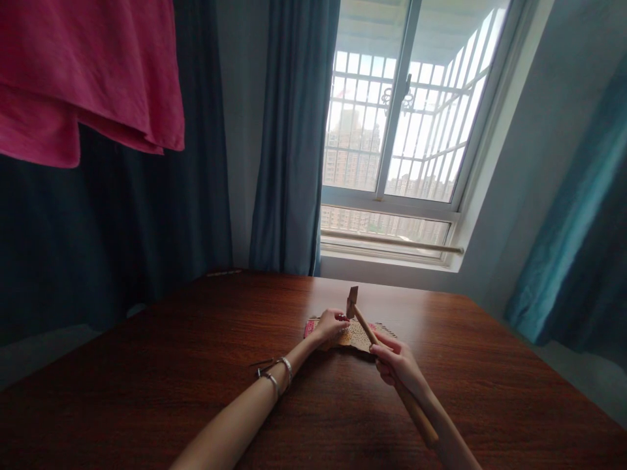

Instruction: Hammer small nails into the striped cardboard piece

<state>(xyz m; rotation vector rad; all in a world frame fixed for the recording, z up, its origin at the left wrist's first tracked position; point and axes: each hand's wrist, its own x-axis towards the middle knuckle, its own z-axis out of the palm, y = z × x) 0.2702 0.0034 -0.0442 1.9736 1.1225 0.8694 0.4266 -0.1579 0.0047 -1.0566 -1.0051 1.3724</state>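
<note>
My right hand (398, 361) is wrapped round the wooden handle of a hammer (364, 325). The hammer's metal head is raised just beyond my left fingertips, over a flat tan piece (361, 337) dotted with many small holes or marks, like worn cardboard, with pink-red parts. Resting on the left part of this piece is my left hand (332, 326), its fingertips pinched together close to the hammer head. Whatever sits between those fingers is too small to make out. Two silver bangles (279, 378) circle my left wrist.
The brown wooden table (186, 378) spreads around both arms. Thin dark items (262, 365) lie beside my left wrist. Behind the table are a blue curtain (294, 143) and a barred window (392, 130). A pink cloth (93, 78) hangs at upper left.
</note>
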